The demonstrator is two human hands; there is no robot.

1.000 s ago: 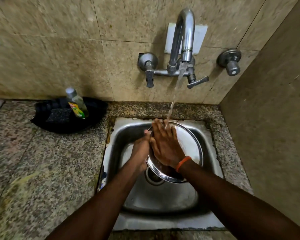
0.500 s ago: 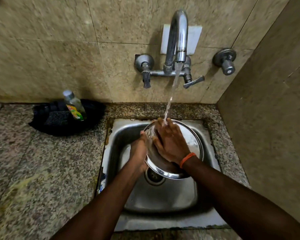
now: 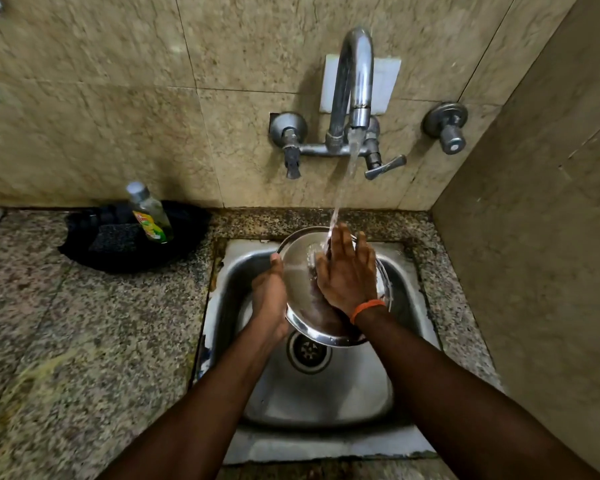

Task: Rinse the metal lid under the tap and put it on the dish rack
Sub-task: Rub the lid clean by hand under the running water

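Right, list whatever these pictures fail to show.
The dish rack: nowhere in the head view, outside the frame.
Middle of the lid: covered by the right hand.
Fingers of the left hand: behind the lid, only the thumb shows.
Label on the bottle: too small to read.

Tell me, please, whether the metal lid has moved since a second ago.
Yes: the metal lid has moved toward the tap, uncovering the drain it partly hid.
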